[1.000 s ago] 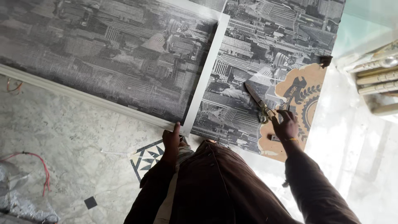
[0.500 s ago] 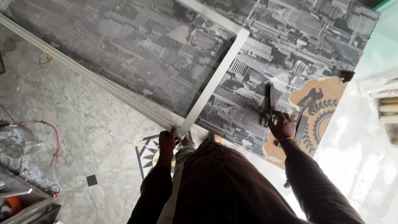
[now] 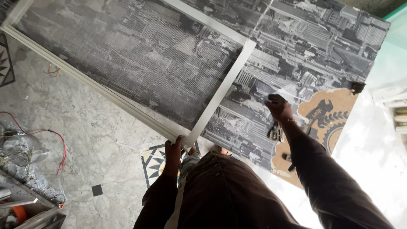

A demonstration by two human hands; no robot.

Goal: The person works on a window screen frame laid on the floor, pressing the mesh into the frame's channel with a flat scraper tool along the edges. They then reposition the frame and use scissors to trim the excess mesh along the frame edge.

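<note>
I see the left hand (image 3: 173, 149) clenched on the near corner of the white frame (image 3: 220, 91), which lies flat across the grey cityscape-printed panel (image 3: 140, 63). The right hand (image 3: 277, 108) presses knuckles-down on the panel; I cannot tell whether it grips anything. A small metal tool (image 3: 274, 132) lies just beside that wrist. My judgement: with one corner held, the frame could skew off line, and the wrist could knock the tool. A red wire (image 3: 51, 138) trails on the marble floor (image 3: 97, 140), a trip hazard.

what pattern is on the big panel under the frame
A black-and-white aerial city print on the panel, clearest in the head view.
</note>
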